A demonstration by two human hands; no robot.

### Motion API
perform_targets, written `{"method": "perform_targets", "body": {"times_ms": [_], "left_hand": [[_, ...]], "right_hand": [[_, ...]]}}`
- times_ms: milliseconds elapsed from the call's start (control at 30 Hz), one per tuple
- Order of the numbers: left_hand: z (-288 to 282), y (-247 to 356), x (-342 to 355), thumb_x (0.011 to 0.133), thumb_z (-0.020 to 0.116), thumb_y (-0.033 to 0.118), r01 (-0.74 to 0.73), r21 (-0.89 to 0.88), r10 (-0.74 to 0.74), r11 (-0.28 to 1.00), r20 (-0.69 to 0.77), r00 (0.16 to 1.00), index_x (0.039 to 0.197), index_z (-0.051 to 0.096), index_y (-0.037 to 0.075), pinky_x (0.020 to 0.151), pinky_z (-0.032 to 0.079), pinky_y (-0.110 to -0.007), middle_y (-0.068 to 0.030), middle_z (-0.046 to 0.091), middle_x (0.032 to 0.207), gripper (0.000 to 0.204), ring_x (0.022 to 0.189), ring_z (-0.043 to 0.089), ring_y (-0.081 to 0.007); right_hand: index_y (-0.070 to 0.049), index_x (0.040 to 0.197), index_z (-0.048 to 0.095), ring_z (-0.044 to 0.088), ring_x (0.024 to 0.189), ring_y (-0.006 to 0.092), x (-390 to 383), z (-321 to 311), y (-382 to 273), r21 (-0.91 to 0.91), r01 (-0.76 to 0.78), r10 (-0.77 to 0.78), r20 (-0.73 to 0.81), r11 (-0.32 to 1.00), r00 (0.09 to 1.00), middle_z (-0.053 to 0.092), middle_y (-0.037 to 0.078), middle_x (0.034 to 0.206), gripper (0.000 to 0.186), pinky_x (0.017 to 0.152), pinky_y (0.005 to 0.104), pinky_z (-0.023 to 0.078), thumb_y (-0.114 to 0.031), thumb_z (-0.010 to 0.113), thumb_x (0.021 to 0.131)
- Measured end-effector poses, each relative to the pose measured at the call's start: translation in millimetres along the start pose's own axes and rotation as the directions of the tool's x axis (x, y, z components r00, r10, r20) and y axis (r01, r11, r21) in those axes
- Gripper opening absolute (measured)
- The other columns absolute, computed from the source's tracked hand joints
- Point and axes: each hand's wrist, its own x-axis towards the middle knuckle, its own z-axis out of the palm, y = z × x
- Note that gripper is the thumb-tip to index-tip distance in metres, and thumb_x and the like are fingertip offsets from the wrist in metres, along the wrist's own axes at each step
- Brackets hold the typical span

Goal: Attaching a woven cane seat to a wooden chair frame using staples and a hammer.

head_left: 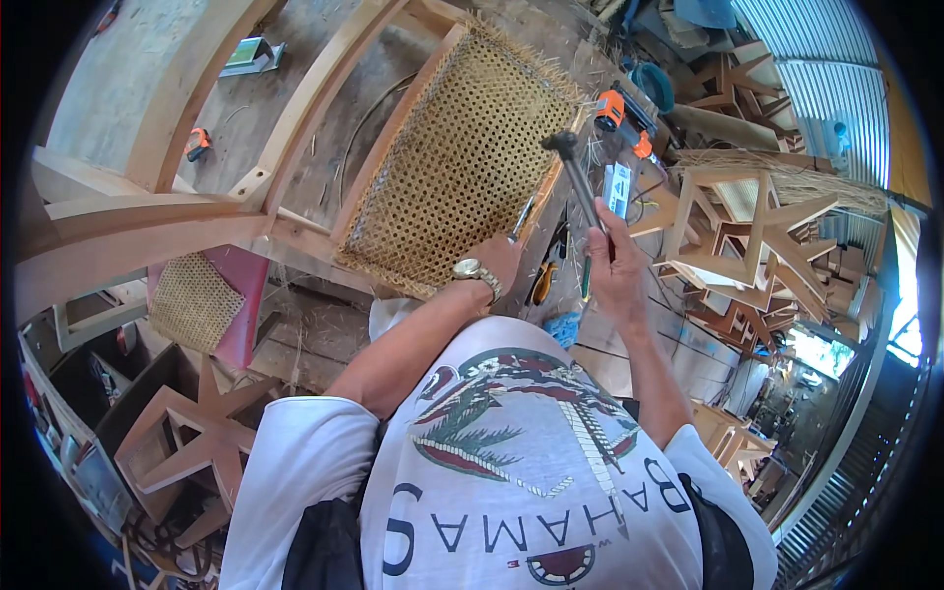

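Note:
Woven cane webbing (452,147) with frayed ends lies over a wooden frame (398,123) on the workbench in front of me. My left hand (500,261), with a watch at its wrist, is closed round a slim metal chisel (525,216) at the frame's right edge. The chisel's tip meets the cane's border there; my fingers partly hide its handle. Just to the right, my right hand (618,265) grips a hammer (580,182) by its handle. The hammer's dark head is raised above the cane's right edge, apart from the chisel.
Orange-and-black tools (610,110) and a blue-white box (617,187) lie right of the frame. A yellow-handled tool (543,283) rests near my hands. Curved chair timbers (285,128) stand at left, with an orange tape measure (198,145) beyond. Star-shaped wooden frames (752,241) are piled at right.

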Motion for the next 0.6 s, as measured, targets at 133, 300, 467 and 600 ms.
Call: {"method": "perform_targets", "body": {"times_ms": [133, 300, 467, 600], "left_hand": [[0, 4, 3, 0.099, 0.046, 0.038, 0.013, 0.018, -0.013, 1.0, 0.015, 1.0, 0.092, 0.068, -0.002, 0.075, 0.055, -0.049, -0.0256, 0.07, 0.088, 0.046, 0.085, 0.069, -0.0406], [4, -3, -1, 0.1, 0.043, 0.039, -0.021, 0.043, 0.022, 0.999, -0.04, 0.999, 0.094, 0.064, -0.003, 0.073, 0.053, -0.051, -0.0272, 0.068, 0.085, 0.048, 0.081, 0.067, -0.0428], [1, 0, -2, 0.1, 0.043, 0.04, -0.012, 0.002, 0.012, 1.0, -0.009, 1.0, 0.094, 0.064, -0.003, 0.073, 0.052, -0.051, -0.0271, 0.068, 0.086, 0.048, 0.081, 0.067, -0.0428], [-3, 3, -11, 0.1, 0.042, 0.041, 0.047, -0.033, -0.047, 0.998, -0.008, 0.999, 0.096, 0.065, -0.003, 0.073, 0.052, -0.051, -0.0269, 0.068, 0.087, 0.049, 0.083, 0.067, -0.0437]], "right_hand": [[-0.015, 0.131, 0.058, 0.064, 0.067, 0.0237, -4, 9, 50, -0.069, 0.022, -0.018, 0.055, 0.997, 0.998, 0.066, 0.017, 0.084, 0.033, 0.062, 0.0361, 0.049, -0.016, 0.056, 0.098], [-0.016, 0.134, 0.055, 0.062, 0.06, 0.0256, -2, -5, -1, -0.003, 0.021, -0.021, 0.001, 1.0, 1.0, 0.064, 0.017, 0.076, 0.038, 0.059, 0.038, 0.048, -0.019, 0.058, 0.096], [-0.016, 0.134, 0.053, 0.062, 0.061, 0.0315, -10, 15, 51, -0.253, 0.004, 0.042, 0.178, 0.967, 0.983, 0.062, 0.019, 0.073, 0.036, 0.06, 0.0375, 0.049, -0.015, 0.054, 0.098], [-0.014, 0.135, 0.053, 0.061, 0.066, 0.0209, -10, 0, 16, -0.004, -0.033, 0.033, 0.038, 0.999, 0.999, 0.064, 0.016, 0.08, 0.037, 0.064, 0.0322, 0.05, -0.018, 0.057, 0.099]]}}
